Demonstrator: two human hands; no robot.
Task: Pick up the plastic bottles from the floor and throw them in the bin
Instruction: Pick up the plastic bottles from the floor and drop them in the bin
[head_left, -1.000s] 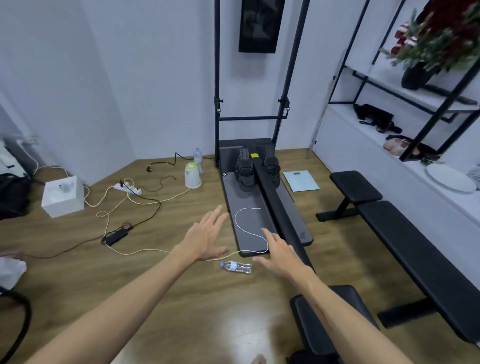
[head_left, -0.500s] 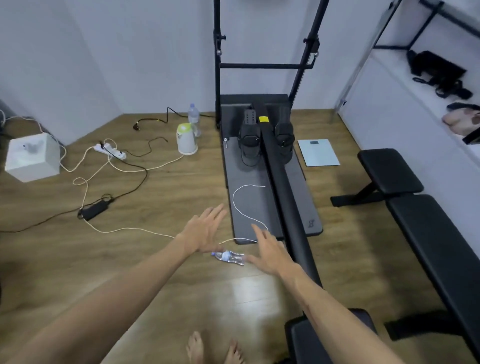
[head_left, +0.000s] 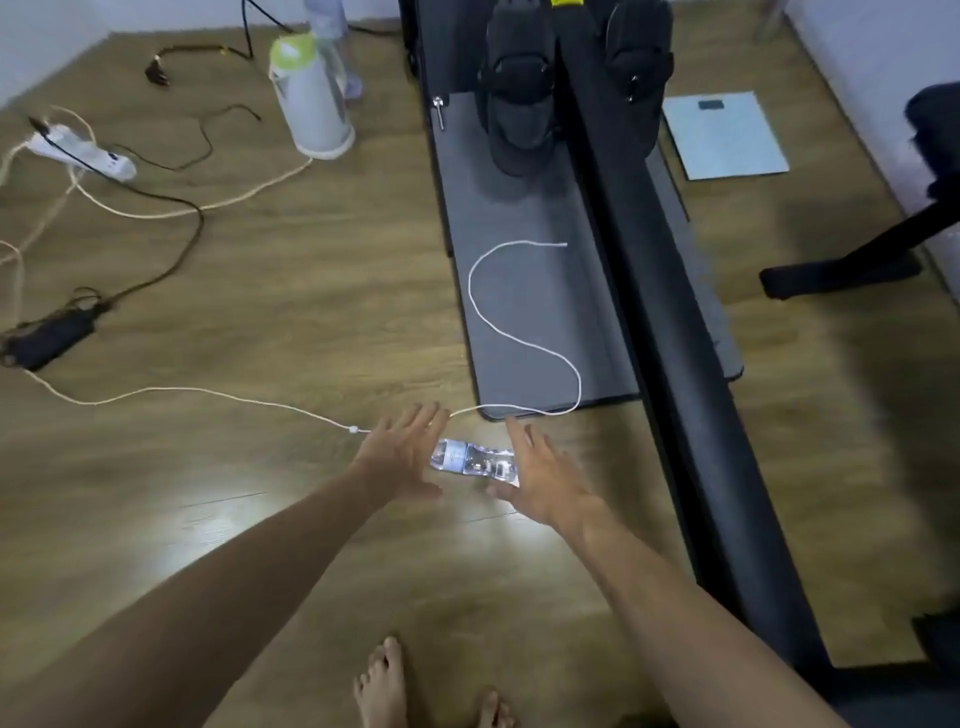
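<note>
Clear crumpled plastic, the bottle (head_left: 474, 462) lies on its side on the wood floor (head_left: 291, 312) at mid-frame, between my left hand (head_left: 402, 457) and right hand (head_left: 545, 480). Both hands' fingers are spread, gripping nothing. I'd close gently around its middle. Its label is unreadable.

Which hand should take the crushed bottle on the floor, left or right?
Right, probably. The right hand overlaps the end of the bottle, fingers open; the left hand is open at its other end, near the white cable.

Dim, slightly blurred, perhaps overhead-lit.
</note>
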